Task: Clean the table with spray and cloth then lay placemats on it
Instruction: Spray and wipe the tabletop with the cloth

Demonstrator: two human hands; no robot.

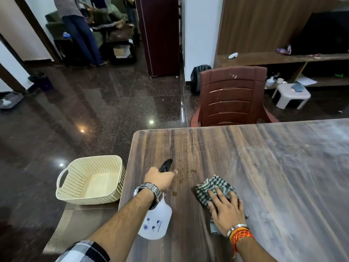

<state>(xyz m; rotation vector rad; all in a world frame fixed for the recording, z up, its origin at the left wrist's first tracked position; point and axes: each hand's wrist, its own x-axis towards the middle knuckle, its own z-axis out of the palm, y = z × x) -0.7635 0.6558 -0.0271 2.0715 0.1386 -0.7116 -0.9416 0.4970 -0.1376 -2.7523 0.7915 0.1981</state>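
My left hand (160, 179) grips the neck of a white spray bottle (155, 222) with a black nozzle, which points out over the wooden table (264, 176). Small brown droplets and stains dot the wood just ahead of the nozzle. My right hand (225, 208) lies flat with spread fingers on a green-and-white checked cloth (213, 188), pressing it onto the table. The right part of the table looks dusty and pale. Brown placemats (79, 222) lie to the left of the table, under a basket.
A cream perforated basket (90, 180) stands on the placemats at the table's left side. A brown plastic chair (232, 97) stands at the far edge. Beyond lie a dark polished floor, a white stool (291, 96), a wooden shelf unit, and a person standing far back.
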